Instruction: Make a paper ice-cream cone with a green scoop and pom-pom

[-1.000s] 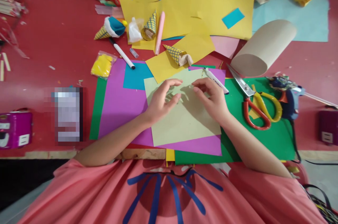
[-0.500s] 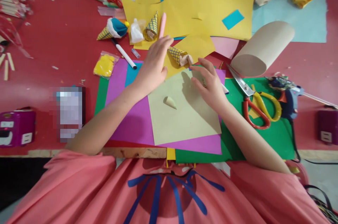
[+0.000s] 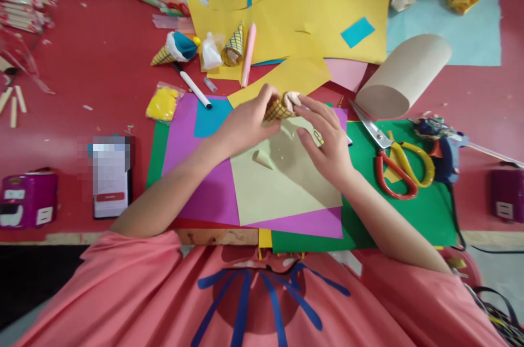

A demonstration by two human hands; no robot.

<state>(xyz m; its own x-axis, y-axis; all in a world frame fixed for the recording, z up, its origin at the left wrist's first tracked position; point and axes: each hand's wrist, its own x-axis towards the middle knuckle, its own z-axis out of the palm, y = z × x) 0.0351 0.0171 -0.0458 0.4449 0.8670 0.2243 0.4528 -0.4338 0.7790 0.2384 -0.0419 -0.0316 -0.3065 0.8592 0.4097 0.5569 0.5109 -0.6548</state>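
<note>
My left hand (image 3: 256, 120) is closed around a small yellow paper cone (image 3: 278, 109) with a blue criss-cross pattern. Crumpled pale paper (image 3: 291, 100) sticks out of the cone's wide end, which faces right. The fingertips of my right hand (image 3: 323, 134) are at that end, close to or touching the crumpled paper; its thumb and fingers are apart. Below the hands, a pale green sheet (image 3: 286, 189) lies over a purple sheet (image 3: 204, 189), with a small pale green rolled cone (image 3: 264, 159) on it.
Scissors (image 3: 385, 145) and a glue gun (image 3: 448, 159) lie on the right. A cardboard tube (image 3: 405, 77) is beyond them. Behind the hands are yellow sheets (image 3: 319, 3), another patterned cone (image 3: 234, 47) and a finished-looking cone with a blue top (image 3: 176, 48). A phone (image 3: 110, 178) lies left.
My left hand has gone from open above the patterned cone to gripping it. The cone is lifted and turned slightly, nearer to me. My right hand has shifted slightly, its fingers now at the cone's wide end.
</note>
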